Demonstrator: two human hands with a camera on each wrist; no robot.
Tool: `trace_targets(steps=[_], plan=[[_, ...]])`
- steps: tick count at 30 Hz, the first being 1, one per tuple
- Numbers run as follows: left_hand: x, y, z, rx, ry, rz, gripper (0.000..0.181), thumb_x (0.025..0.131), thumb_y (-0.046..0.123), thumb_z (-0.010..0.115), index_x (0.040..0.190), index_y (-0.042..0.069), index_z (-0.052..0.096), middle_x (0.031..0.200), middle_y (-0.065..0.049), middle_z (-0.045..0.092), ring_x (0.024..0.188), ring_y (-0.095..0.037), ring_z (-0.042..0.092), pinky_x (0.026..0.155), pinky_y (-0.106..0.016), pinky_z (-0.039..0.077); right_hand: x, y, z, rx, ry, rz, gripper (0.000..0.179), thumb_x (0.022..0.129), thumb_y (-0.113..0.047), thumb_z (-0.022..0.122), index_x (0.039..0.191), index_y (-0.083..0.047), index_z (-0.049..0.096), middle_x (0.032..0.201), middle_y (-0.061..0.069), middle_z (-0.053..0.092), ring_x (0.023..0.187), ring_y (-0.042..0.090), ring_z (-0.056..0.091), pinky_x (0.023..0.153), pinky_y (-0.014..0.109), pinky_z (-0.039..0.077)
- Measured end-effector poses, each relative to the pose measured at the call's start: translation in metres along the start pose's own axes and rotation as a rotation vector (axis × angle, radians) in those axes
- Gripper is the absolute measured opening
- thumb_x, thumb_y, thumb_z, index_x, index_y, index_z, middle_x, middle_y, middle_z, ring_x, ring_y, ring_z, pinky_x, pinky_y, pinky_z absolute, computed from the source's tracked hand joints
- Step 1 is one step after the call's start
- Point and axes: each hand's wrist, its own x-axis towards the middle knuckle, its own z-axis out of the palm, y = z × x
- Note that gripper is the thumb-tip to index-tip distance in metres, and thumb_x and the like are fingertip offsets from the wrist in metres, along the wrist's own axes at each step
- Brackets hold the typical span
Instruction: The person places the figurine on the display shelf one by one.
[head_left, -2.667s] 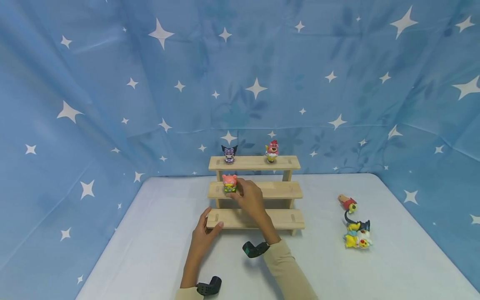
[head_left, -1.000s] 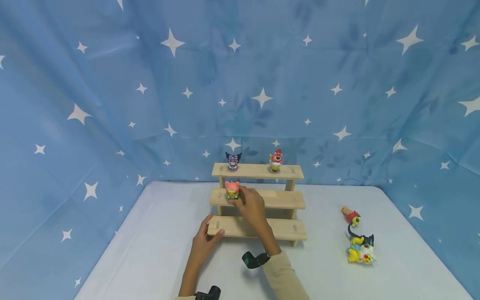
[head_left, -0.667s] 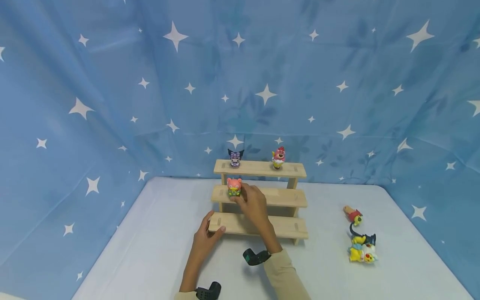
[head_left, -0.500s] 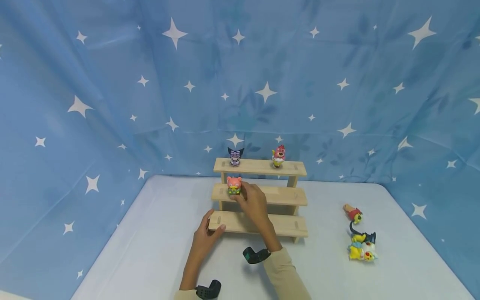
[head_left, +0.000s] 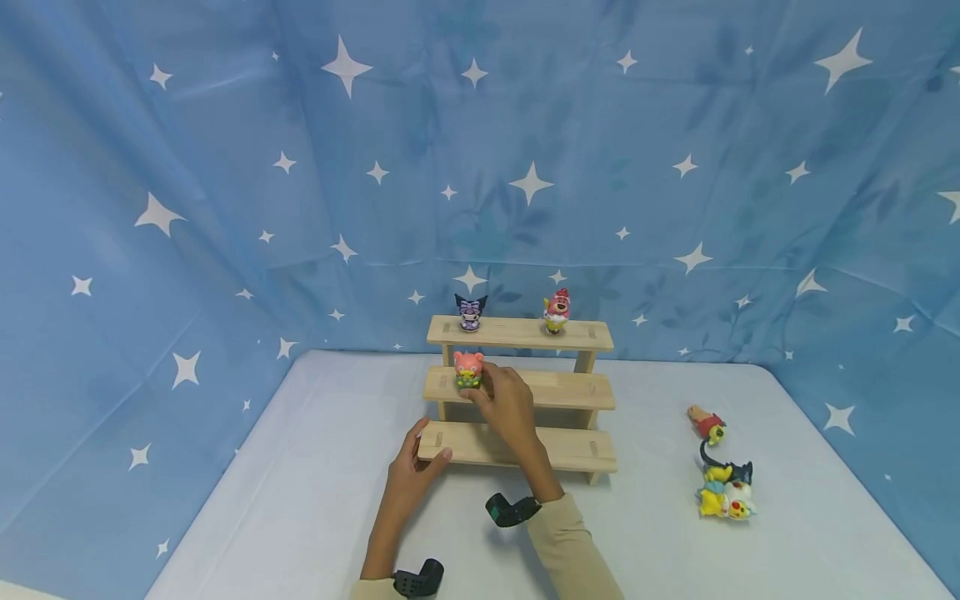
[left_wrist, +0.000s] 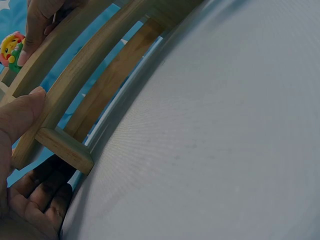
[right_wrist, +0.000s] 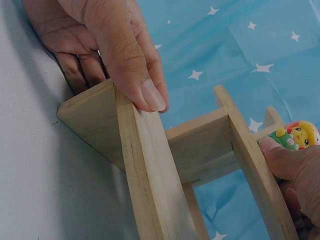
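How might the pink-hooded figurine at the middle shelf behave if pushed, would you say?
The pink-hooded figurine looks smooth and moulded, so it is probably stiff and perhaps slippery. Its big-headed shape could let it tip, though the squat build should help steady it.

My right sleeve (head_left: 573, 542): beige, creased near the cuff. My left sleeve (head_left: 375, 590): beige, partly in view. My right wrist camera (head_left: 512, 510): black, bent housing, small green patch (head_left: 493, 513). My left wrist camera (head_left: 422, 578): black, similarly bent, dotted band (head_left: 405, 582).
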Motion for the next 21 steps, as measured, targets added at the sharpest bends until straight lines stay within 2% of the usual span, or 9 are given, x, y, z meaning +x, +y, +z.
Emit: trace_targets(steps=[2,6,9,13,21], plan=[[0.0,0.001,0.0,0.001,0.001,0.004,0.076,0.09,0.038,0.07,0.153,0.017,0.031,0.137,-0.015,0.057,0.127,-0.029,0.057,0.108,-0.048,0.042,0.0,0.0,-0.001,0.001,-0.001,0.001,0.054,0.079,-0.035,0.081,0.121,-0.005,0.067,0.093,0.008,0.071,0.09,0.022,0.063,0.072,0.037,0.05],[-0.007,0.019,-0.002,-0.009,-0.003,-0.002,0.074,0.092,0.029,0.069,0.152,0.012,0.032,0.137,-0.02,0.056,0.126,-0.033,0.057,0.108,-0.051,0.042,-0.001,-0.001,-0.003,0.008,-0.008,0.01,0.056,0.078,-0.036,0.081,0.122,-0.005,0.067,0.091,0.007,0.069,0.09,0.022,0.063,0.074,0.037,0.05],[-0.008,0.022,-0.002,-0.008,0.001,-0.009,0.073,0.092,0.028,0.07,0.152,0.013,0.032,0.136,-0.02,0.057,0.125,-0.033,0.057,0.108,-0.05,0.042,-0.002,-0.001,-0.004,0.015,-0.014,0.018,0.056,0.078,-0.036,0.081,0.123,-0.005,0.066,0.091,0.008,0.07,0.09,0.022,0.062,0.074,0.037,0.049],[-0.002,0.004,0.001,0.0,0.003,0.003,0.074,0.091,0.035,0.07,0.152,0.017,0.032,0.136,-0.016,0.058,0.124,-0.029,0.059,0.107,-0.048,0.044,-0.003,-0.001,-0.006,0.021,-0.009,0.018,0.055,0.078,-0.035,0.082,0.122,-0.005,0.067,0.098,0.008,0.072,0.09,0.02,0.061,0.073,0.035,0.048],[0.001,0.0,0.0,0.005,-0.001,0.013,0.075,0.091,0.036,0.07,0.152,0.017,0.032,0.136,-0.016,0.058,0.122,-0.03,0.06,0.105,-0.048,0.046,-0.01,0.007,-0.012,0.084,0.038,0.037,0.048,0.078,-0.027,0.083,0.118,-0.006,0.068,0.105,0.006,0.074,0.091,0.022,0.066,0.08,0.039,0.055]])
